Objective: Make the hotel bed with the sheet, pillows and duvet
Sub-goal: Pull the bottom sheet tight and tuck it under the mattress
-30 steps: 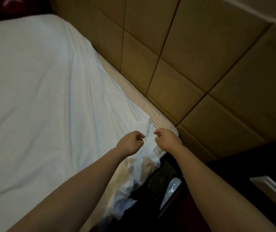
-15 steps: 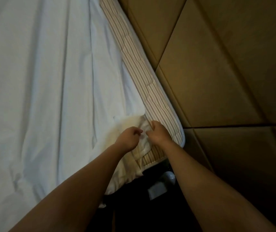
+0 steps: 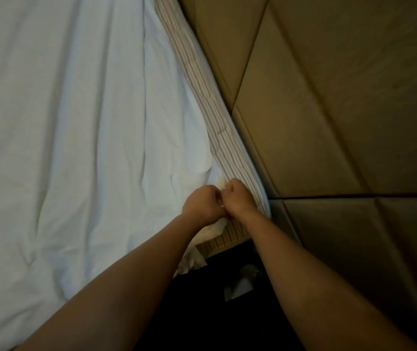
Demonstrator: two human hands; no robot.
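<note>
Hands, left (image 3: 203, 203) and right (image 3: 237, 198), both pinching white sheet (image 3: 75, 122) at striped mattress (image 3: 225, 145) corner

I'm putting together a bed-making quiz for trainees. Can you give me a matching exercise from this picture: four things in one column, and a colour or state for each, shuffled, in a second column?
Column A
1. sheet
2. mattress edge
3. padded wall
4. left hand

Column B
a. tan, with seams between panels
b. white and wrinkled
c. striped
d. curled on cloth at the bed corner

Pairs: 1-b, 2-c, 3-a, 4-d
</note>
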